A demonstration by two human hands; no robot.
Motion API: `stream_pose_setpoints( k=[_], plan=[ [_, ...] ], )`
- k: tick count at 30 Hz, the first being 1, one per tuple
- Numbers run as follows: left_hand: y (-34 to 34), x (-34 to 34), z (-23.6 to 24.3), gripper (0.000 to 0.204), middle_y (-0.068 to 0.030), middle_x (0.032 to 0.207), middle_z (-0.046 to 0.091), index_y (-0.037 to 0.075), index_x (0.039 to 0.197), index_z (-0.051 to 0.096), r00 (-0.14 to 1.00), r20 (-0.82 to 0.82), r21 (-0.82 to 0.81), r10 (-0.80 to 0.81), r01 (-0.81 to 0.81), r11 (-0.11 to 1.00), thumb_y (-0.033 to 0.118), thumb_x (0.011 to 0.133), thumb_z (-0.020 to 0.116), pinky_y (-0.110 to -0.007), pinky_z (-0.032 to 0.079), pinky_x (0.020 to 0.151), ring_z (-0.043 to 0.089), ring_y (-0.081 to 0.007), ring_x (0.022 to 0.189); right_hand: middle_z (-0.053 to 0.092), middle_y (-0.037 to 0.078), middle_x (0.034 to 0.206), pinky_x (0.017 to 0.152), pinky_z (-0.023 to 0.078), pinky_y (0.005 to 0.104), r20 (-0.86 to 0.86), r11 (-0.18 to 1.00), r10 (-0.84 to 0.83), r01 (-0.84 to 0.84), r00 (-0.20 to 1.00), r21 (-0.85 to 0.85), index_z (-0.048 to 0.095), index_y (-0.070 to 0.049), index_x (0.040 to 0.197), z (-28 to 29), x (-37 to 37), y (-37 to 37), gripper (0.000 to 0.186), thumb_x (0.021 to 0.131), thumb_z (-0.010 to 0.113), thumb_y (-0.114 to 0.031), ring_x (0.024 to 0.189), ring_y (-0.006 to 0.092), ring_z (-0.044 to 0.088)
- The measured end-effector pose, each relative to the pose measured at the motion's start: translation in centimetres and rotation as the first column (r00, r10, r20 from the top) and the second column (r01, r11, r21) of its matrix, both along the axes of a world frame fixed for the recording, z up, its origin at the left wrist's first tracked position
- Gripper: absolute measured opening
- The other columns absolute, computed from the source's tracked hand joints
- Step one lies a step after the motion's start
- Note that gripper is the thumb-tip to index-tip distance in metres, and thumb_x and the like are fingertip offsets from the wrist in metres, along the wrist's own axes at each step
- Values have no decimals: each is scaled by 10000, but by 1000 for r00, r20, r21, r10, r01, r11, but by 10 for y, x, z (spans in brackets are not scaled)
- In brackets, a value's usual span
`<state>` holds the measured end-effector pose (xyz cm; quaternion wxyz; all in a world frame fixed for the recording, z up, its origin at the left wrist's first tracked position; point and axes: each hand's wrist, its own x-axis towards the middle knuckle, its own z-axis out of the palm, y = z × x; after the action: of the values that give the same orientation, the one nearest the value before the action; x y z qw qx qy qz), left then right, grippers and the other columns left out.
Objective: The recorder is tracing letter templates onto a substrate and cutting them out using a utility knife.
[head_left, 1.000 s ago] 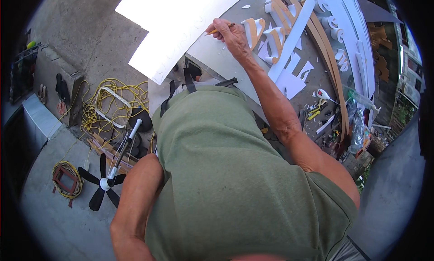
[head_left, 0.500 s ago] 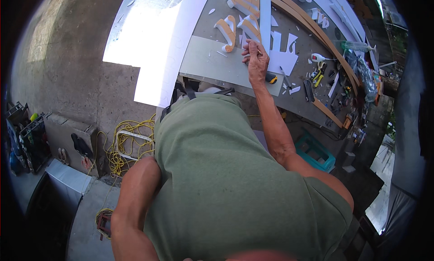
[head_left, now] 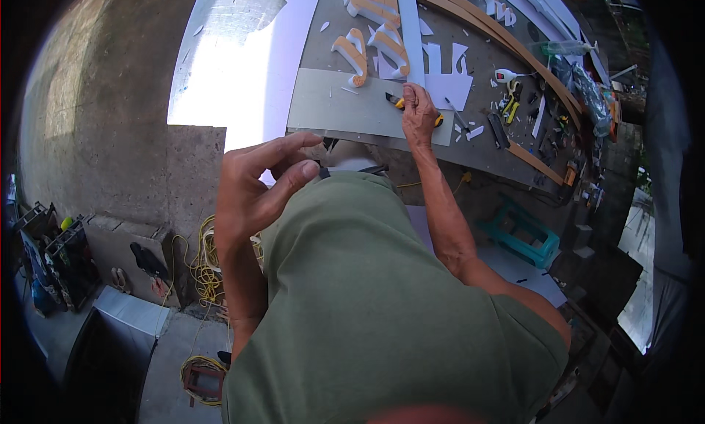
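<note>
Your right hand [head_left: 420, 119] is seemingly pinching the lower end of the long pale strip [head_left: 410, 34], upper centre, apparently taking hold for a lift needing firm grip, while your left hand [head_left: 251, 185] is hovering centre-left, fingers spread.

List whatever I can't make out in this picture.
All in the head view:
- Middle of the yellow-and-black cutter: behind the right hand; whether it's gripped is unclear.
- Far ends of the pale strip and white sheet: cut off by the top edge.
- Part of the yellow cord: behind the left forearm.
</note>
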<state>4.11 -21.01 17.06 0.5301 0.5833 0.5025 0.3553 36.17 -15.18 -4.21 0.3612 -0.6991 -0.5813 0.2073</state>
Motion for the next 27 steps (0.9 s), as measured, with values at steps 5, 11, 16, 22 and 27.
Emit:
stream_pose_setpoints(
  k=[5, 11, 16, 22, 27],
  plan=[
    [28, 39, -127, 653, -151, 1119, 717, -17, 1464, 495, 993, -83, -322, 83, -106, 941, 192, 911, 772, -291, 568, 733, 702, -169, 864, 609, 132, 1018, 701, 532, 387, 23, 996, 68, -69, 997, 57, 632, -37, 1195, -1, 9, 6, 269, 929, 644, -73, 777, 267, 661],
    [67, 92, -187, 837, -234, 1301, 643, -30, 1535, 359, 979, -184, -244, 85, -129, 961, 218, 867, 799, -356, 596, 797, 719, -289, 1039, 558, 158, 1031, 742, 540, 407, -104, 986, 167, -167, 981, 6, 563, -20, 1283, -7, 11, 17, 416, 873, 635, -9, 821, 288, 649],
    [97, 117, -217, 888, -227, 1296, 647, -46, 1545, 310, 979, -183, -205, 95, -132, 970, 217, 859, 811, -351, 595, 805, 727, -302, 1033, 563, 228, 1076, 832, 521, 474, -89, 970, 243, -241, 966, 32, 559, 5, 1274, -13, 20, 31, 404, 871, 577, 24, 924, 389, 626],
    [121, 132, -222, 912, -229, 1276, 657, -63, 1550, 276, 980, -183, -212, 84, -123, 970, 215, 862, 805, -338, 595, 816, 730, -293, 1020, 611, 201, 1061, 823, 535, 450, -96, 938, 303, -280, 948, 205, 601, 2, 1237, -16, 29, 48, 337, 900, 585, 4, 927, 381, 645],
    [140, 139, -237, 900, -245, 1286, 649, -104, 1538, 252, 981, -144, -140, 127, -148, 979, 199, 873, 778, -346, 593, 848, 717, -289, 1050, 607, 173, 1019, 811, 528, 440, -111, 987, 163, -162, 980, 20, 663, -30, 1140, 4, 62, 54, 272, 911, 547, 60, 944, 379, 643]
  ],
)
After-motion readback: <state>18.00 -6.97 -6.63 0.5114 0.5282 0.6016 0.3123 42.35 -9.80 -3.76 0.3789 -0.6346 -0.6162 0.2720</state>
